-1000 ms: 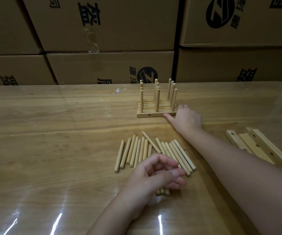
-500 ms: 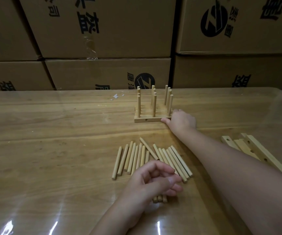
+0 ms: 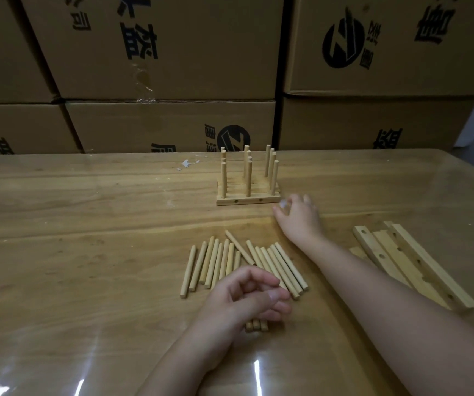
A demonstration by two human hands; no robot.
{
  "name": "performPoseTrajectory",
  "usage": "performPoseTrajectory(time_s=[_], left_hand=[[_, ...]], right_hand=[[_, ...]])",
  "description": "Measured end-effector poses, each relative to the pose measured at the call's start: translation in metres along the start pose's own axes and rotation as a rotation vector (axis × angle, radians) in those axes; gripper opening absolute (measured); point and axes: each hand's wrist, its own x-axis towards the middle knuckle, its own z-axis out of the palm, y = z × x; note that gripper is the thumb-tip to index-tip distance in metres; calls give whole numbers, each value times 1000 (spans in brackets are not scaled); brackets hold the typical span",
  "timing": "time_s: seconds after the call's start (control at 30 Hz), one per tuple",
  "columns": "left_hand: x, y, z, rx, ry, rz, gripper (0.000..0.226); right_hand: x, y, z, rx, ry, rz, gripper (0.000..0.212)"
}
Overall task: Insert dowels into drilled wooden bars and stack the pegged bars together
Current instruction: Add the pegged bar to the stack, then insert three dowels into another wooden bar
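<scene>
Head view: loose dowels (image 3: 214,261) lie in a row on the counter (image 3: 87,252). The left hand (image 3: 247,295) sits curled over their near ends, and I cannot tell whether it grips any. A careless sweep could send them rolling. Further back, the pegged stack (image 3: 248,200) stands upright. The right hand (image 3: 298,215), blurred, loosely bent and with nothing visible in it, is just beside the stack's right end. A knock there could skew or tip the stack. Drilled bars (image 3: 401,264) lie far right.
</scene>
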Motion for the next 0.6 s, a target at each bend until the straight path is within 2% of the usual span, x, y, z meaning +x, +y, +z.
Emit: performPoseTrajectory(time_s=[0.1, 0.33, 0.5, 0.6], left_hand=[[-1, 0, 0, 5, 10, -5, 28], [-1, 2, 0, 16, 9, -27, 32], [-3, 4, 2, 56, 24, -25, 30], [-1, 4, 1, 68, 25, -22, 25]], right_hand=[[-30, 7, -22, 162, -63, -37, 28], [-124, 21, -74, 187, -249, -81, 13], [-149, 18, -77, 219, -233, -71, 12], [-155, 18, -70, 218, -133, -98, 11]])
